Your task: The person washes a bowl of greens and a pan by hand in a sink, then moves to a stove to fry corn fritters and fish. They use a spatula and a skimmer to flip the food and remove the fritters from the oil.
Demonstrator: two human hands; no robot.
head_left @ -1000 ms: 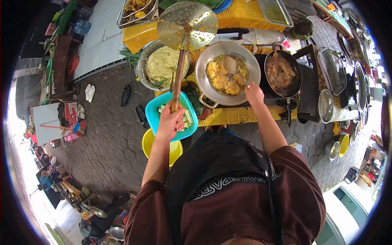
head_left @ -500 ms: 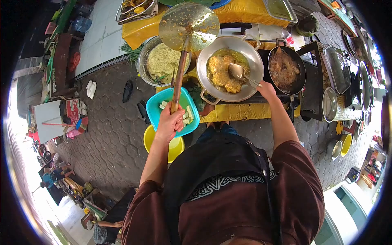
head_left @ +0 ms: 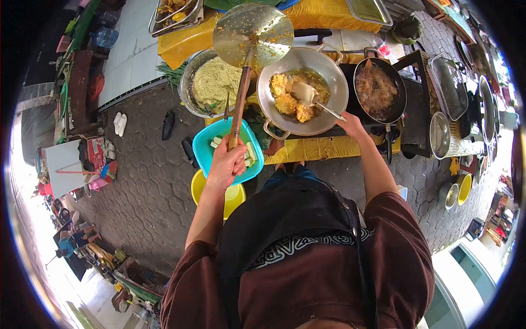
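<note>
My left hand (head_left: 227,163) grips the wooden handle of a large round skimmer (head_left: 252,28), held up over the batter bowl (head_left: 211,83) and the silver wok (head_left: 329,82). My right hand (head_left: 350,124) holds a metal spatula (head_left: 306,94) by its handle. Its blade rests among yellow fritters (head_left: 287,100) frying in oil in the silver wok. A black wok (head_left: 379,90) with browned food sits to the right on the stove.
A teal basin (head_left: 207,151) with pale cut pieces sits below my left hand, above a yellow bucket (head_left: 198,189). Trays and lidded pots (head_left: 438,134) stand at the right. Yellow cloth covers the table (head_left: 323,149). Sandals lie on the paved ground at the left.
The spatula went from the far side of the wok to the right rim, then back into the middle among the fritters. The skimmer stayed raised.
</note>
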